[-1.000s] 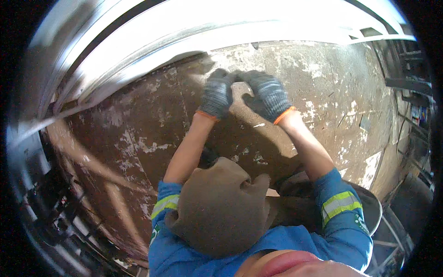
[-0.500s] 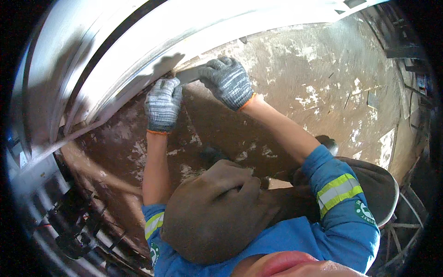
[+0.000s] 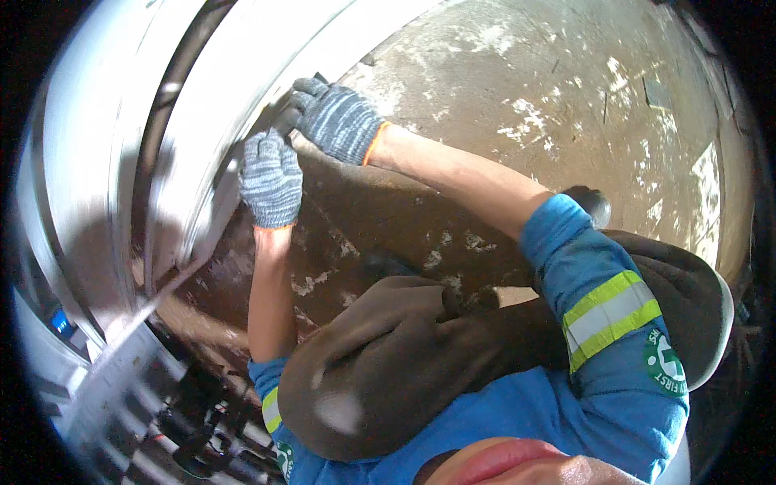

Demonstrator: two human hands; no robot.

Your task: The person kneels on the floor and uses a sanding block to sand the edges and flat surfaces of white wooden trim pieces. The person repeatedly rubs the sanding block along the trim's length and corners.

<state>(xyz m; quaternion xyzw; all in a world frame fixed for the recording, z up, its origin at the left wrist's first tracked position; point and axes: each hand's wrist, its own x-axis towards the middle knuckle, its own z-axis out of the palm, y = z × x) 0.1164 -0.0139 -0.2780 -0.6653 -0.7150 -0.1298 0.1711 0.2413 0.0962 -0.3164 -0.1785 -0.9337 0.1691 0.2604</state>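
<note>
Pressing both gloved hands to the lower edge of a long pale metal panel [image 3: 242, 89], you sit over a stained concrete floor [image 3: 566, 105] with the work plainly mid-course. Your left hand [image 3: 271, 179] lies flat against the panel's rim, its fingers [image 3: 260, 153] curled onto the edge; your right hand [image 3: 335, 117] reaches across just above it, fingers [image 3: 303, 95] bent over the same edge and seeming to pinch something small and dark there, though the blur hides what it is. The two gloves nearly touch. Whether either hand grips a tool you cannot tell from this view. The panel itself runs diagonally from lower left to the top of the frame, standing beside you and above the floor, with a dark strip [image 3: 166, 121] along its length. A brownish cloth [image 3: 380, 364] lies bunched in your lap, untouched, and a dark rounded seat [image 3: 687, 291] shows behind your right sleeve. Judging by the hands, the edge is being handled at one spot only; the stretch of rim below your left glove looks not yet attended to, and nothing shows the job finished
</note>
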